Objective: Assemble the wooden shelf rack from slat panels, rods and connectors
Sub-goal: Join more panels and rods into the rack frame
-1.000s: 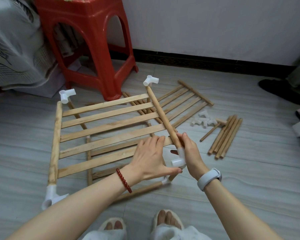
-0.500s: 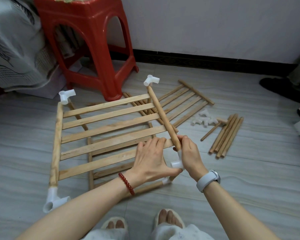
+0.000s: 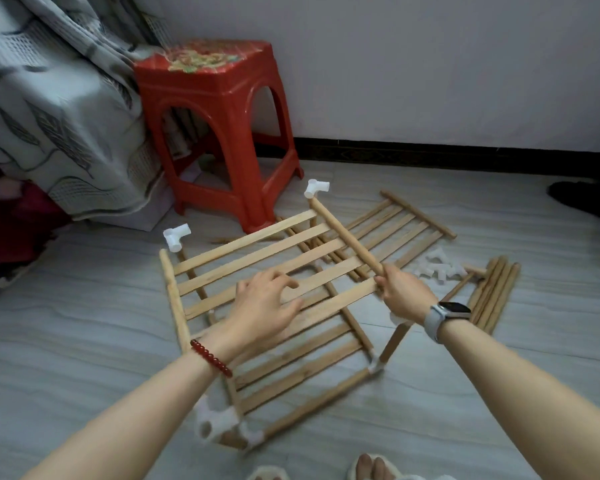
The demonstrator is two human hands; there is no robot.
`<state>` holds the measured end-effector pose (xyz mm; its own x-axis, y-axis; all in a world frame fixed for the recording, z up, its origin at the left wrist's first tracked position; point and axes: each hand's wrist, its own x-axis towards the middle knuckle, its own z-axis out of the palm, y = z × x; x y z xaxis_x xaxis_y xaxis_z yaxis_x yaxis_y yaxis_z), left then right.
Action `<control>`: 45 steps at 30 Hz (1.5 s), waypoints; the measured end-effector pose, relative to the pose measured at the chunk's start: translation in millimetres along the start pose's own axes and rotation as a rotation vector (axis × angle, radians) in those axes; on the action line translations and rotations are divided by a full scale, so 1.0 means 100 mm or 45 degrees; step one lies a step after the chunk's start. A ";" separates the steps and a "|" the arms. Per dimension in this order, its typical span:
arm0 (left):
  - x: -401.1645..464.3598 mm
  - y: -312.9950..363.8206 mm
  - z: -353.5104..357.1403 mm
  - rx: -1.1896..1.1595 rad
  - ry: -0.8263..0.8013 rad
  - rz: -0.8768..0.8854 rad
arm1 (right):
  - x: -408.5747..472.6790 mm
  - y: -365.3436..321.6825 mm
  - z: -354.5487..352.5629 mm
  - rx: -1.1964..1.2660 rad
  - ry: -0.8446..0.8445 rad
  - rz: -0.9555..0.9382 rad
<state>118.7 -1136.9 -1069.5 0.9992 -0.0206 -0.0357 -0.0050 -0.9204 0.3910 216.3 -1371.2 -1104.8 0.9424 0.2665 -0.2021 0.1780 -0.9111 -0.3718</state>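
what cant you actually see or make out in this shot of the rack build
All in the head view:
- The connector under the right hand is mostly hidden by that hand and wrist, so its seating on the side rod cannot be judged.
- Loose connectors are motion-blurred; no count possible.
- Near-left corner connector is blurred and partly behind the left forearm.
- Left hand covers the slats; contact unclear.
- A dark object is cut off by the right edge.

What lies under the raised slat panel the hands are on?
Under the raised slat panel, a lower slat panel on the floor shows through the gaps; its left part is covered by the left hand.
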 end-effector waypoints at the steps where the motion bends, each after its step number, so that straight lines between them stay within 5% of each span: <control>1: 0.01 -0.07 -0.06 -0.002 0.030 -0.043 | 0.10 0.04 -0.07 -0.057 -0.001 -0.014; 10: 0.16 -1.00 -0.46 0.230 0.456 -0.531 | 0.84 -0.18 -0.25 -0.573 0.194 0.163; 15: 0.21 -1.43 -0.40 -0.189 0.137 -0.883 | 0.62 -0.95 0.10 -0.349 0.262 -0.330; 20: 0.02 -1.49 -0.27 -0.339 0.356 -0.856 | 0.00 -1.71 0.47 -0.092 -0.059 -0.785; 24: -0.16 -1.47 -0.18 -0.289 0.345 -0.886 | -0.48 -2.04 0.84 -0.366 -0.262 -0.964; 28: -0.48 -1.51 -0.21 -0.259 0.305 -0.907 | -0.64 -2.04 0.95 -0.642 -0.193 -1.141; 33: -0.89 -1.45 -0.13 -0.590 0.323 -0.883 | -0.70 -1.77 0.90 -0.525 -0.245 -1.178; 45: -1.28 -1.53 0.00 -0.783 0.368 -0.813 | -0.81 -1.61 0.74 -0.390 -0.234 -1.240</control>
<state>-8.1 -993.9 -1124.8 0.7768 0.5922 -0.2141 0.4892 -0.3535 0.7973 90.2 -1222.6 -1095.2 0.2981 0.9510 -0.0824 0.9283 -0.3089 -0.2070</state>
